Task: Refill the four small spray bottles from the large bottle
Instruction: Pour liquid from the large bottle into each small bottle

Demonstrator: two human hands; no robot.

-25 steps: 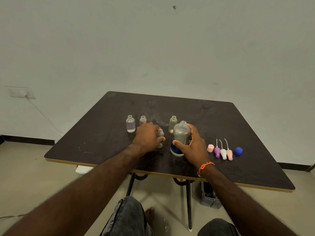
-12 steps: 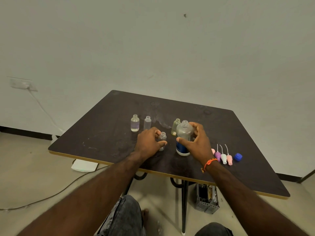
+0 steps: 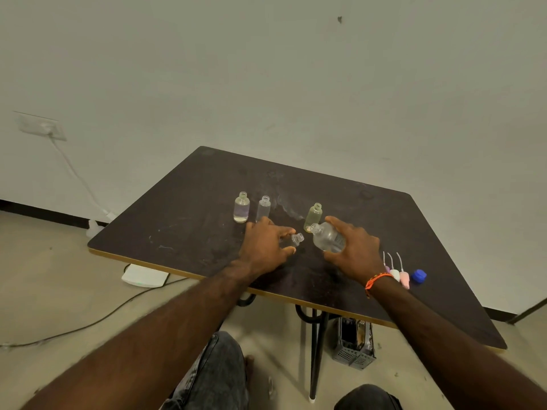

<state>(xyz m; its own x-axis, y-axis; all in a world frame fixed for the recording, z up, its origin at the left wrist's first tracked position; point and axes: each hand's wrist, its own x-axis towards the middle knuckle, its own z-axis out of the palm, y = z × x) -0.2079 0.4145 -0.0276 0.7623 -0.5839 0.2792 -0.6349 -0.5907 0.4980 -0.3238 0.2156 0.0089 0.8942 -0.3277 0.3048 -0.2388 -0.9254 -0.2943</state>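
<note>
My right hand [image 3: 353, 251] grips the large clear bottle [image 3: 327, 237], uncapped and tilted with its neck leaning left toward a small bottle. My left hand [image 3: 266, 247] holds that small open bottle [image 3: 296, 239], its neck showing past my fingers. Three more small open bottles stand behind: one with clear liquid [image 3: 241, 208], a clear one [image 3: 263, 207] and a yellowish one [image 3: 313, 216]. Spray tops [image 3: 398, 273] in pink and white and a blue cap [image 3: 418, 276] lie to the right of my right wrist.
The dark table [image 3: 183, 220] stands against a pale wall. Under it sit a grey basket [image 3: 353, 341] and a white box [image 3: 145, 276] with a cable running across the floor. My knees show at the bottom edge.
My right hand has lifted the large bottle off the table and tilted its neck left toward the small bottle in my left hand. The camera has shifted, moving the table rightward in view.
</note>
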